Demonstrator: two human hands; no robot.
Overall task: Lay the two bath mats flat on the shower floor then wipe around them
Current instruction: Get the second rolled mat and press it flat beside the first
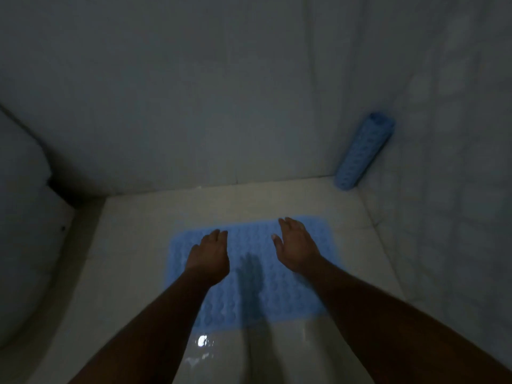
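Dim light, tiled shower corner. One blue bath mat [249, 245] lies flat on the pale shower floor [133, 245], bumpy face up. Its long axis looks to run side to side, roughly parallel to the back wall [194, 106], and its far edge sits short of that wall with a strip of bare floor between. The second blue mat [363, 153] is rolled into a tube and stands on end in the far right corner. Its long axis is near upright, its top tips rightward against the right wall, and its foot rests where floor and wall meet, well apart from the flat mat. Both of the person's arms reach out over the flat mat. The left hand [209, 256] is over the mat's left part, palm down, fingers loosely bent, grip released, holding nothing. The right hand [295, 245] is over the mat's right part, fingers straight and together, pointing away toward the back wall, grip released too. Cannot tell whether either hand touches the mat; a hand-shaped shadow falls on it between them. A bright glint [202, 340] shows on the glossy floor just in front of the mat's near edge. A pale rounded fixture [22, 217] stands at far left.
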